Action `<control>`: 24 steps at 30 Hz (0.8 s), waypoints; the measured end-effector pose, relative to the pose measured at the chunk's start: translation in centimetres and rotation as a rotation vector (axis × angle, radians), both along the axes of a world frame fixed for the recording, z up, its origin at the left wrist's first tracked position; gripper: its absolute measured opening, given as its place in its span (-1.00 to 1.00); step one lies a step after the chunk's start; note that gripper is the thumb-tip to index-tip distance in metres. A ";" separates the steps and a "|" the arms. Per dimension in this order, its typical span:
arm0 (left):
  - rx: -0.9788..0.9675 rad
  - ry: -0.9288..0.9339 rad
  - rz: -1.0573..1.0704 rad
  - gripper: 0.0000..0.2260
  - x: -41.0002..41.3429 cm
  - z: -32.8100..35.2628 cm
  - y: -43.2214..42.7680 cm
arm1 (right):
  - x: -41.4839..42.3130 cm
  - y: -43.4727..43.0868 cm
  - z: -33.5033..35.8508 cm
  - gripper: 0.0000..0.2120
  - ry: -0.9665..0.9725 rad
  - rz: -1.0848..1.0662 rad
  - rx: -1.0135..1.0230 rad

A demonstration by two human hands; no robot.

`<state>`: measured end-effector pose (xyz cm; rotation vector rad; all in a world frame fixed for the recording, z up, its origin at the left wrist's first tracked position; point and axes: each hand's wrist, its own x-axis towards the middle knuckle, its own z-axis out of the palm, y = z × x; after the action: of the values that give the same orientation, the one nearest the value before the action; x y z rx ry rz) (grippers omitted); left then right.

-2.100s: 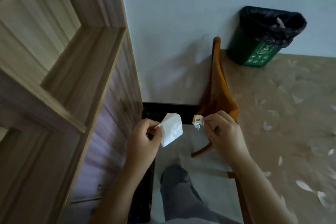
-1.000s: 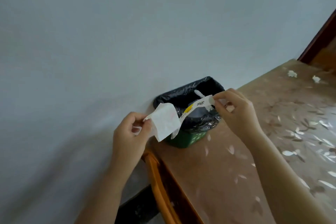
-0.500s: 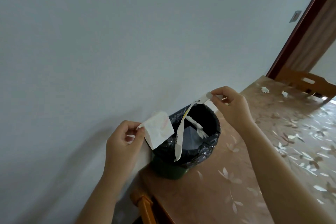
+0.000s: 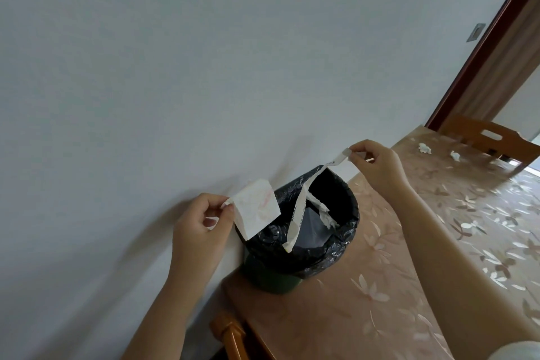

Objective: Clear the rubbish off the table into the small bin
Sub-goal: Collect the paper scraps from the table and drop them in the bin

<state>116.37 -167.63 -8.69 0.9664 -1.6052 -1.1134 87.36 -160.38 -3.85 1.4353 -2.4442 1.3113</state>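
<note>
Left hand [image 4: 201, 231]: my grip is pinched, thumb and forefinger, on one corner of a folded white paper [image 4: 257, 210]; the other fingers are curled in.
Folded white paper: faint reddish marks on its face; it hangs from my fingertips at the left rim of the small bin, overlapping the black liner in this view.
Right hand [image 4: 377, 166]: my grip is pinched on the top end of a long paper strip [image 4: 298, 213], raised above the far right rim of the bin.
Long paper strip: white with small dark print and a trace of yellow near the bottom; it drops from my fingers across the mouth of the bin, its lower end near the front rim. Whether that end touches the liner I cannot tell.
Small bin [image 4: 271, 278]: dark green body, black plastic liner [image 4: 336, 251] folded over the rim; it stands on the bench against the wall, just beside the near corner.
Inside the bin: one twisted white tissue [image 4: 321, 209] lying against the liner wall.
Bench [image 4: 380, 301]: covered with a tan cloth printed with pale leaves.
Remaining rubbish: two crumpled white scraps, one [image 4: 424, 148] and another [image 4: 454, 155], at the far end of the bench, well apart from the bin.
Chair [image 4: 491, 137]: wooden back beyond the far end of the bench.
Wall [image 4: 204, 67]: plain, pale grey.
</note>
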 end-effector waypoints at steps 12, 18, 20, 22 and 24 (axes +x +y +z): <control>-0.008 -0.030 0.016 -0.80 -0.2 -0.5 0.5 | 0.6 -1.0 -3.3 -0.94 0.002 0.086 0.218; -0.022 -0.063 0.021 -0.77 -0.1 -1.1 1.0 | 2.9 -1.9 -6.5 -0.94 0.014 0.237 0.369; -0.038 -0.089 0.020 -0.77 0.1 -1.4 1.1 | 3.6 -2.1 -7.4 -0.93 0.006 0.272 0.429; -0.032 -0.101 0.011 -0.77 0.3 -1.7 1.2 | 4.1 -2.1 -8.2 -0.92 0.022 0.309 0.493; -0.021 -0.109 0.006 -0.78 0.5 -2.1 1.3 | 4.5 -1.5 -8.5 -0.92 0.013 0.336 0.515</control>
<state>116.85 -166.35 -10.80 1.0329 -1.6967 -1.0528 91.82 -161.91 -12.32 2.0268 -2.7480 0.7099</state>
